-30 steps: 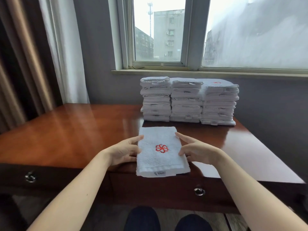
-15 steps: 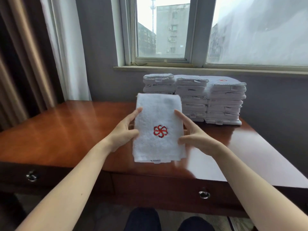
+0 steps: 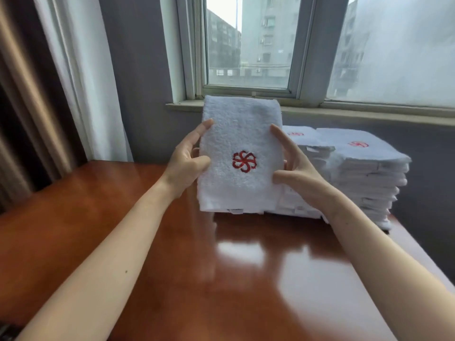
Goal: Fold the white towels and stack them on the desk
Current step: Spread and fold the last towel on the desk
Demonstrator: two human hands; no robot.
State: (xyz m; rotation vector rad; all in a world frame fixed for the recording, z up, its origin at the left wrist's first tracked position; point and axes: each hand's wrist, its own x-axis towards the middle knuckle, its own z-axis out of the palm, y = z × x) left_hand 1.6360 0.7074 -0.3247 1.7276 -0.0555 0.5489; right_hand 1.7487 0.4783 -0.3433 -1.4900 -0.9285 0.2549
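Observation:
A folded white towel (image 3: 240, 134) with a red emblem is held up in the air above the far part of the wooden desk (image 3: 172, 279). My left hand (image 3: 187, 161) pinches its left edge, thumb on the front. My right hand (image 3: 295, 166) pinches its right edge the same way. Behind it stand stacks of folded white towels (image 3: 364, 173) against the wall under the window. The held towel hides the leftmost stack.
A window sill (image 3: 369, 114) runs along the grey wall behind the stacks. Curtains (image 3: 61, 77) hang at the left. The desk's glossy top stretches toward me and to the left.
Both hands lifted the folded towel off the desk's front edge and carried it up and forward, in front of the leftmost stack. The view moved closer to the stacks.

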